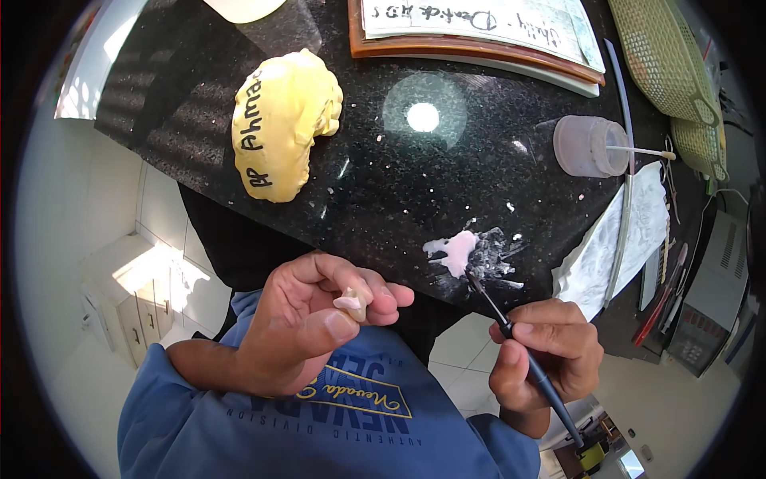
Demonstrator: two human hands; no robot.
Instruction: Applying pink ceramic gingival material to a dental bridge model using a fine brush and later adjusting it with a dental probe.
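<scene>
My left hand (307, 319) pinches a small cream-and-pink tooth-like piece (352, 304) between thumb and fingers, held up over my lap in front of the counter edge. Its underside is hidden by the fingers. In my right hand (550, 351) is a slim dark-handled brush (501, 316), gripped like a pen and slanting up to the left. The brush tip meets the lower edge of a blob of pink paste (459, 251). That paste lies directly on the speckled black counter (375, 191), with thin white smears spreading around it.
A yellow plaster dental cast (275, 136) with handwriting stands at the left. Behind are papers on a brown board (479, 49). To the right are a cloudy jar (589, 146) with a cotton swab, a crumpled white tissue (594, 255), green baskets (666, 56) and a grey device (704, 291).
</scene>
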